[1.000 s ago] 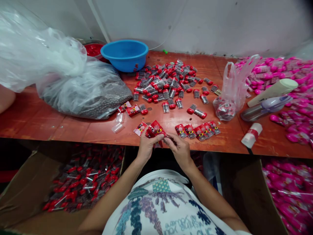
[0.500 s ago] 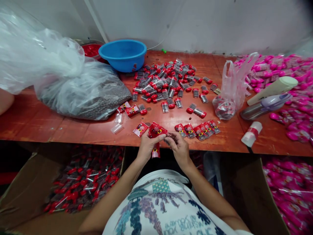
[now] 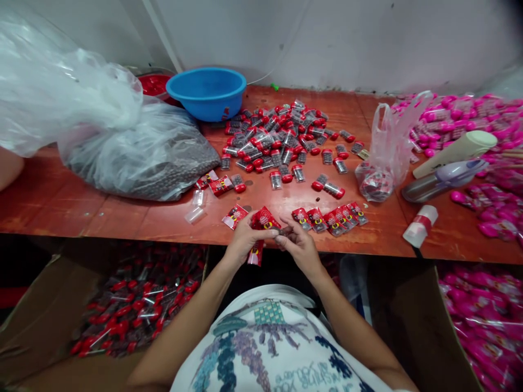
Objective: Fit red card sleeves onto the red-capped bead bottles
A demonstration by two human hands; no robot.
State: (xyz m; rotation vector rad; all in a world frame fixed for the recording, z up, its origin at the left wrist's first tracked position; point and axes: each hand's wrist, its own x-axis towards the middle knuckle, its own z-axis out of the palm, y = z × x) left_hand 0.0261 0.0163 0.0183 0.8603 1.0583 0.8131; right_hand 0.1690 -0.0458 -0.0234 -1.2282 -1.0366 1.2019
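Observation:
Near the table's front edge, my left hand [image 3: 245, 238] is closed on red printed packets [image 3: 265, 218]; one sticks up above the fingers and another hangs below. My right hand [image 3: 300, 245] meets it from the right, its fingers closed around a small dark piece [image 3: 286, 231] at the packet's side; fingers partly hide it. Just beyond my right hand lies a row of several red packets [image 3: 335, 222]. A single packet [image 3: 235, 216] rests left of my left hand. Farther back is a heap of small clear containers with red caps [image 3: 265, 139].
A clear bag of dark beads [image 3: 143, 158] and a blue basin [image 3: 206, 93] stand at left and back. On the right are a knotted plastic bag [image 3: 378, 158], bottles [image 3: 443, 178] and pink items [image 3: 466, 117]. Open boxes [image 3: 49, 316] sit below the table edge.
The packet hanging below my left hand has swung slightly left. My right hand has shifted slightly, and more of the dark piece shows between its fingers.

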